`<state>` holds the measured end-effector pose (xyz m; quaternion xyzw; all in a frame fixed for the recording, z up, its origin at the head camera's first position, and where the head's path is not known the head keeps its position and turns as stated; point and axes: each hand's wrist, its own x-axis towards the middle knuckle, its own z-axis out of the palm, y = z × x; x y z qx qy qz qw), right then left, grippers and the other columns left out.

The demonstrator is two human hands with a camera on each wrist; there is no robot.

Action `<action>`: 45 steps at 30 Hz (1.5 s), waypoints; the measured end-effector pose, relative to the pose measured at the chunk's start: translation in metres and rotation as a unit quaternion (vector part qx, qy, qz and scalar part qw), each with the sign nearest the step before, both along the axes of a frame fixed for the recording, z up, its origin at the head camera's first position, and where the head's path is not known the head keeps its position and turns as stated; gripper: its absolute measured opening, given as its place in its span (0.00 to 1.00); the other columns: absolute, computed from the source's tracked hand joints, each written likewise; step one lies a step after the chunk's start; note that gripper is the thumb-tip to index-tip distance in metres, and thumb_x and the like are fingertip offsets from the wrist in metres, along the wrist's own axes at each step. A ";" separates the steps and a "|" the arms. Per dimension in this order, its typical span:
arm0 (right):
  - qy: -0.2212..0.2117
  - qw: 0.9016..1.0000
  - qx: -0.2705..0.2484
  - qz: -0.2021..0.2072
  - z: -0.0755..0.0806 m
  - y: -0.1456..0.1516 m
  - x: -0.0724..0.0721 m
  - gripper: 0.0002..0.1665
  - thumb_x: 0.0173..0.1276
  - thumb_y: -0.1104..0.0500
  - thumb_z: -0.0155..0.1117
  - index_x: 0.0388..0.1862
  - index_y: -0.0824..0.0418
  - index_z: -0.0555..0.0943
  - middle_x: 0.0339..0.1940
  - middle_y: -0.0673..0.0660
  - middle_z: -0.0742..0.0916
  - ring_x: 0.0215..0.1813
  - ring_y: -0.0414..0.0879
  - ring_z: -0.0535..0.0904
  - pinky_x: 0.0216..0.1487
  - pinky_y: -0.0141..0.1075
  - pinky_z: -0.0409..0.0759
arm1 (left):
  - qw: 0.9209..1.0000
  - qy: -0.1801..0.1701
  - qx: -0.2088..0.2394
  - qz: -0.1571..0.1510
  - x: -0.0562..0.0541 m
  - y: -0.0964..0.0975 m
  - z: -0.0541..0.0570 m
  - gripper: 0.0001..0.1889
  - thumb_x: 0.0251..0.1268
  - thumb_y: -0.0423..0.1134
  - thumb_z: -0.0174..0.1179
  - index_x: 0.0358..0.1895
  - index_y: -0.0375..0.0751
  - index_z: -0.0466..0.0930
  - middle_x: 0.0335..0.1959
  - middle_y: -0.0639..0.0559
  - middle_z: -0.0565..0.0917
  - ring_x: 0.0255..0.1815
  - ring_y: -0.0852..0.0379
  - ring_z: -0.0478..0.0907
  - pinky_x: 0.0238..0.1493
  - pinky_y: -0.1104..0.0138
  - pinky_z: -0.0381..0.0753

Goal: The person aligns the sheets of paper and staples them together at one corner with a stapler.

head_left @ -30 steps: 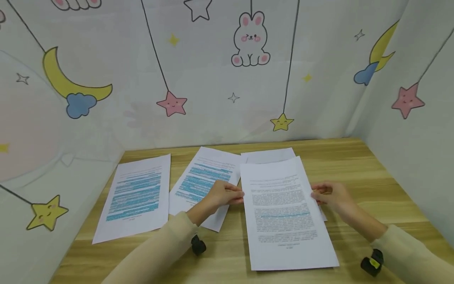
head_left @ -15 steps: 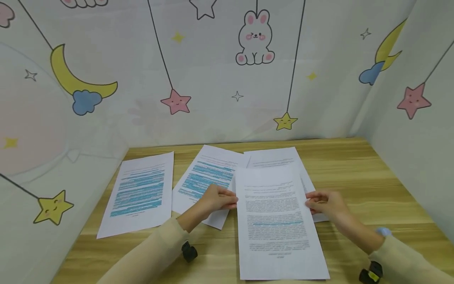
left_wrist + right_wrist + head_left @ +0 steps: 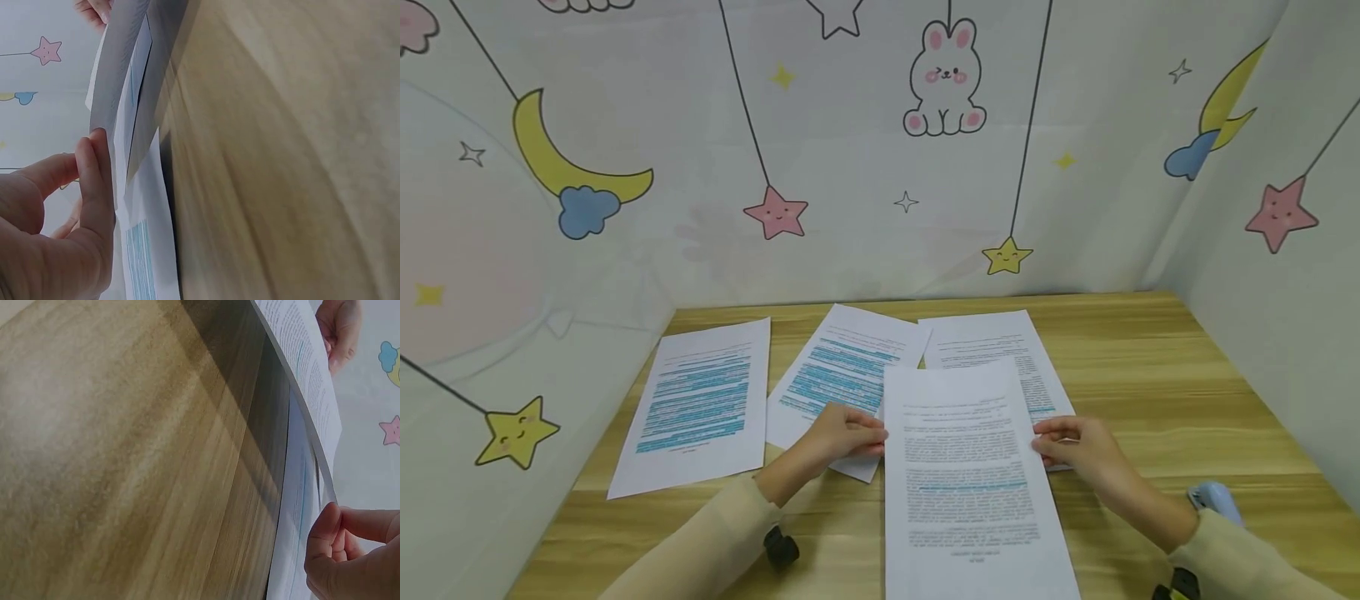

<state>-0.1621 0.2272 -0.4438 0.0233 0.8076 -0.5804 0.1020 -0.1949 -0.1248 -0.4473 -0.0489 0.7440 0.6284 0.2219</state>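
Between my two hands I hold printed paper (image 3: 970, 492), mostly black text with one blue-highlighted line. My left hand (image 3: 842, 437) pinches its left edge, and my right hand (image 3: 1086, 450) pinches the right edge. Both wrist views show the paper (image 3: 119, 69) raised over the table, casting a shadow. In the right wrist view my thumb and fingers (image 3: 325, 528) meet at its edge. Behind it lies another printed sheet (image 3: 977, 337), partly covered by the held paper. To the left a tilted sheet (image 3: 846, 358) carries dense blue highlighting.
At the far left lies a further blue-highlighted sheet (image 3: 692, 408). A light blue object like a stapler (image 3: 1217, 502) is partly hidden behind my right sleeve (image 3: 1240, 554). A patterned white curtain (image 3: 850, 150) closes off the back of the wooden table (image 3: 1187, 375).
Both hands have drawn the held paper toward me and slightly left. More of the sheet behind it shows. The blue object has come into view beside my right sleeve.
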 end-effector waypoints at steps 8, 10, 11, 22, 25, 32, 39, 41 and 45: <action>0.002 1.000 -0.010 0.011 0.001 -0.005 0.004 0.16 0.64 0.72 0.68 0.48 0.82 0.78 0.33 0.59 0.85 0.33 0.47 0.85 0.35 0.37 0.88 | 1.000 0.010 -0.013 -0.013 0.008 -0.006 0.000 0.11 0.64 0.28 0.67 0.46 0.23 0.82 0.36 0.37 0.88 0.33 0.49 0.88 0.37 0.64 0.88; 0.004 1.000 -0.013 0.013 0.000 -0.006 0.004 0.16 0.64 0.73 0.68 0.47 0.82 0.79 0.34 0.60 0.86 0.33 0.46 0.85 0.35 0.37 0.88 | 1.000 0.011 -0.010 -0.016 0.009 -0.007 0.000 0.11 0.64 0.28 0.66 0.46 0.22 0.82 0.36 0.36 0.87 0.33 0.49 0.88 0.36 0.64 0.88; 0.006 1.000 -0.014 0.014 0.000 -0.006 0.005 0.16 0.63 0.73 0.68 0.47 0.82 0.79 0.34 0.60 0.86 0.33 0.46 0.85 0.34 0.36 0.88 | 1.000 0.012 -0.009 -0.018 0.010 -0.008 0.000 0.11 0.65 0.28 0.66 0.45 0.22 0.82 0.36 0.36 0.87 0.33 0.49 0.88 0.36 0.64 0.88; -0.001 0.999 -0.022 0.029 -0.007 -0.009 0.006 0.15 0.63 0.73 0.68 0.46 0.82 0.78 0.34 0.61 0.87 0.33 0.46 0.84 0.33 0.36 0.87 | 0.999 0.025 -0.023 -0.028 0.015 -0.009 0.001 0.10 0.64 0.28 0.66 0.44 0.22 0.82 0.34 0.36 0.87 0.30 0.51 0.87 0.34 0.65 0.88; 0.000 0.999 -0.021 0.032 -0.008 -0.009 0.006 0.15 0.64 0.73 0.68 0.46 0.83 0.78 0.33 0.61 0.87 0.33 0.46 0.84 0.33 0.36 0.87 | 0.999 0.029 -0.029 -0.027 0.016 -0.010 0.001 0.10 0.64 0.28 0.66 0.43 0.22 0.83 0.34 0.36 0.87 0.30 0.51 0.87 0.34 0.65 0.88; 0.004 0.999 -0.016 0.042 -0.009 -0.007 0.006 0.15 0.64 0.74 0.67 0.46 0.83 0.77 0.32 0.60 0.86 0.31 0.46 0.83 0.32 0.36 0.87 | 0.999 0.031 -0.033 -0.023 0.016 -0.009 -0.001 0.10 0.64 0.28 0.66 0.43 0.22 0.83 0.33 0.36 0.87 0.29 0.50 0.87 0.34 0.64 0.89; -0.002 0.999 -0.014 0.043 -0.009 -0.007 0.006 0.15 0.64 0.73 0.67 0.46 0.83 0.77 0.31 0.60 0.86 0.31 0.47 0.83 0.32 0.36 0.87 | 0.998 0.031 -0.058 -0.023 0.017 -0.008 0.001 0.09 0.65 0.29 0.66 0.42 0.23 0.84 0.31 0.39 0.87 0.29 0.50 0.87 0.33 0.65 0.88; 0.000 0.999 -0.010 0.046 -0.010 -0.007 0.006 0.15 0.64 0.74 0.67 0.46 0.83 0.77 0.31 0.60 0.85 0.30 0.47 0.83 0.32 0.35 0.87 | 0.997 0.031 -0.063 -0.024 0.017 -0.008 0.000 0.08 0.64 0.29 0.66 0.42 0.24 0.84 0.30 0.40 0.87 0.28 0.50 0.87 0.33 0.66 0.88; 0.003 0.999 -0.004 0.047 -0.011 -0.006 0.005 0.14 0.63 0.74 0.68 0.45 0.83 0.78 0.30 0.59 0.85 0.30 0.47 0.83 0.31 0.35 0.87 | 0.996 0.037 -0.074 -0.027 0.016 -0.008 -0.002 0.08 0.64 0.29 0.66 0.41 0.25 0.84 0.28 0.41 0.87 0.26 0.51 0.87 0.31 0.67 0.88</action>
